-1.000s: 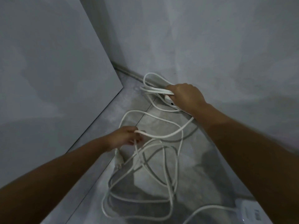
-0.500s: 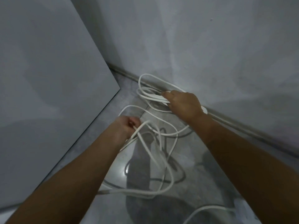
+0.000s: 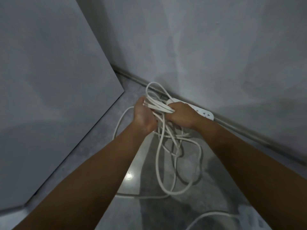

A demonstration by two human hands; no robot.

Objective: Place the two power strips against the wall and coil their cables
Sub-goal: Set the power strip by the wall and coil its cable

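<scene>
Power strip (image 3: 250, 219), white and blurred, nearest at the bottom right edge on a glossy grey floor (image 3: 103, 146), its cable (image 3: 209, 215) curving away to the left. Further in, between two bare forearms, loose cable loops (image 3: 159, 163) drooping from the hands and trailing over the floor. Right hand (image 3: 181, 117) fisted round a bundle of gathered loops (image 3: 159, 107). Left hand (image 3: 143, 117) just beside it, fingers stretched up against the bundle's left end; thumb hidden, so pinching or merely touching impossible to tell. Behind the right hand, a second power strip (image 3: 205, 113), white, flat on the floor and touching the baseboard (image 3: 249, 131) of a grey wall (image 3: 216, 47). Far left, a large grey panel (image 3: 49, 80).
</scene>
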